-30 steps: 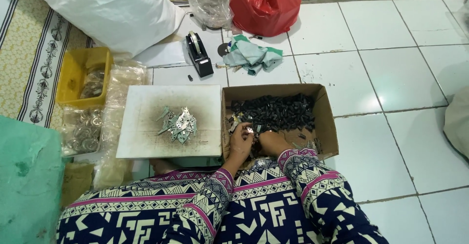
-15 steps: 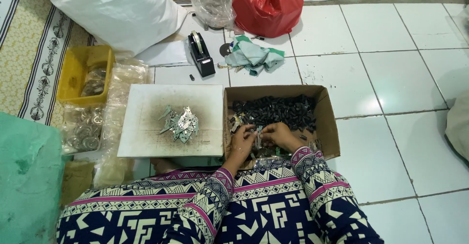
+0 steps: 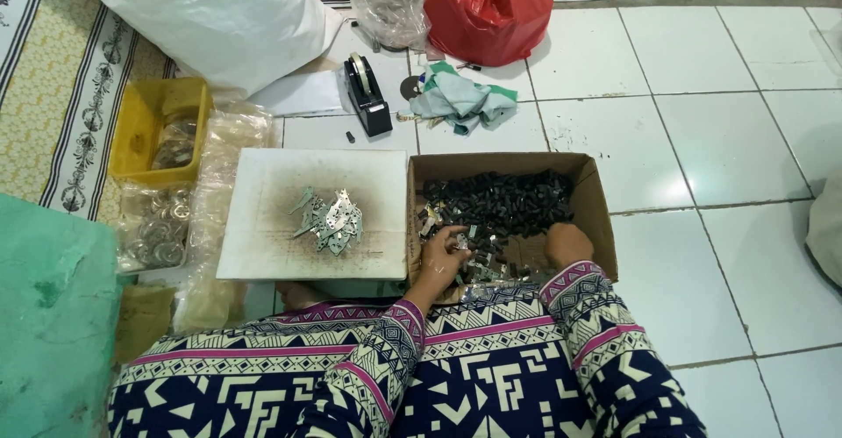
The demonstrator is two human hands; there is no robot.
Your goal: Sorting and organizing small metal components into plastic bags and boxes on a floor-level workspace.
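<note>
Both hands sit in the brown cardboard box (image 3: 596, 201): our left hand (image 3: 445, 254) pinches small shiny metal bits (image 3: 478, 267), and we cannot tell what our right hand (image 3: 568, 243) grips; we should pick slowly.

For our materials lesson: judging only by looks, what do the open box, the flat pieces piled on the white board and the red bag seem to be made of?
Open box: brown corrugated cardboard, matt, with folded flaps.
Flat pieces: probably thin sheet metal, silvery and slightly shiny; too small to be sure.
White board: unclear, perhaps foam or painted wood; matt, stained dark in the middle.
Red bag: thin plastic film, glossy and crinkled, knotted on top.
</note>
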